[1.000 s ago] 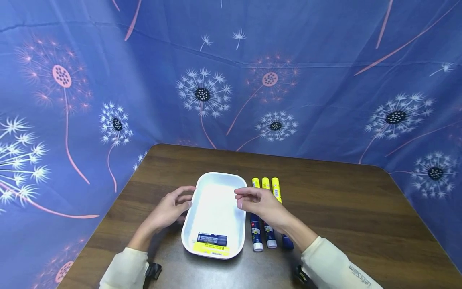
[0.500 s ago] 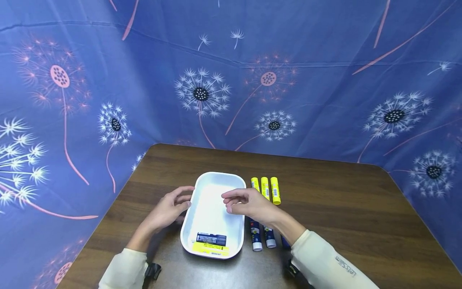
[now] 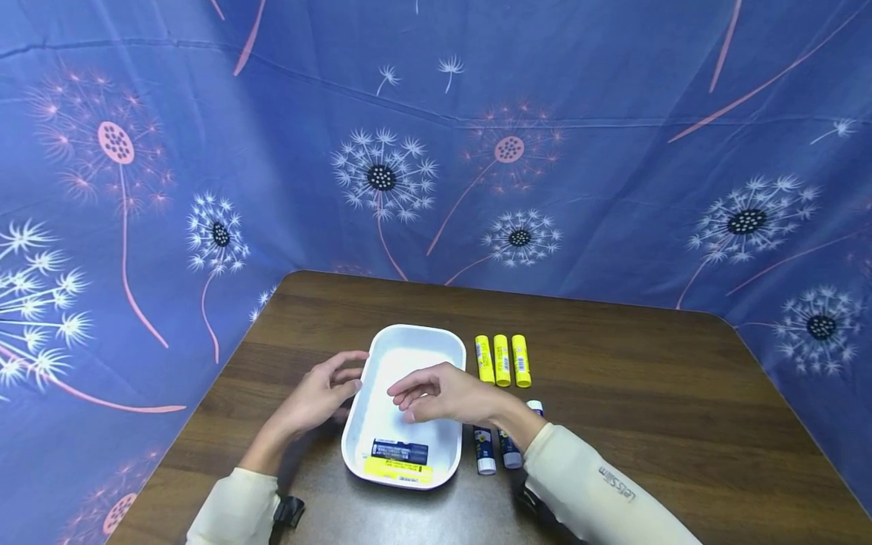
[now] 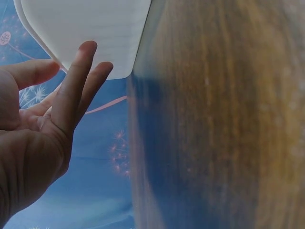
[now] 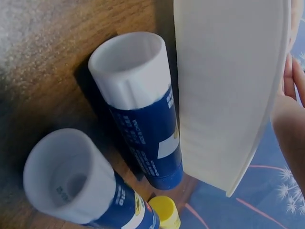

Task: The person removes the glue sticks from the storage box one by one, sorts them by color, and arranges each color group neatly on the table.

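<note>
A white tray (image 3: pixel 409 352) sits lengthwise in front of me. Near its close end lie a dark blue glue stick (image 3: pixel 400 452) and a yellow glue stick (image 3: pixel 398 471), side by side. My left hand (image 3: pixel 320 390) rests against the tray's left side, its thumb at the rim and its fingers (image 4: pixel 71 90) loosely extended along the outer wall. My right hand (image 3: pixel 443 393) hovers over the middle of the tray, fingers loosely bent and holding nothing. In the right wrist view that hand (image 5: pixel 288 105) is partly hidden behind the tray wall.
Right of the tray, three yellow glue sticks (image 3: pixel 502 361) lie in a row. Closer to me are blue glue sticks with white ends (image 3: pixel 484 450), partly covered by my right forearm. A dandelion-print blue cloth (image 3: pixel 272 151) hangs behind the wooden table (image 3: pixel 647 393).
My right hand has moved left from the tray's right rim to over its middle, uncovering the yellow glue sticks. My left hand and the tray have stayed put.
</note>
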Motion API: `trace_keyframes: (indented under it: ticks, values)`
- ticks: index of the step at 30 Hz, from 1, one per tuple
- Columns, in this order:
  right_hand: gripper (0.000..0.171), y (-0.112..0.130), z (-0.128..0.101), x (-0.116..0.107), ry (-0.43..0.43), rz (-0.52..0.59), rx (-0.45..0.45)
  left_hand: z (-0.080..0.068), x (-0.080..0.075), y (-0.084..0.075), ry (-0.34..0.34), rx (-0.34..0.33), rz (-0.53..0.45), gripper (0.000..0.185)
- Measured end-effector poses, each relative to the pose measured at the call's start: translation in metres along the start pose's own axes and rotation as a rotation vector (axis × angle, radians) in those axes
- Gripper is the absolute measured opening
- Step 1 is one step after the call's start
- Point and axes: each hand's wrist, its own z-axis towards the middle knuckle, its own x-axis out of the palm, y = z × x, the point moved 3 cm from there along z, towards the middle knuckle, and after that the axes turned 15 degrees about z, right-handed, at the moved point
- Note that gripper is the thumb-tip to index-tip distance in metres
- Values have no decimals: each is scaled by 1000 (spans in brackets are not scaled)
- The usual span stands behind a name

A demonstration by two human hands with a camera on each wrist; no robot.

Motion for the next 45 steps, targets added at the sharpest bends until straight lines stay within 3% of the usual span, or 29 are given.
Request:
trace_keyframes:
  ticks: [9,17,29,45]
  values:
    - [43,-9,13,14,63,-45,48,1,-1,0,8,12,-6,50]
    - [36,-15,19,28,49,-81,125,1,-1,2,11,11,6,50]
    - [31,-20,24,33,33,-242,199,1,-2,1,4,12,9,49]
    - [24,-28,29,41,3,-341,155,1,-1,1,-1,11,23,49]
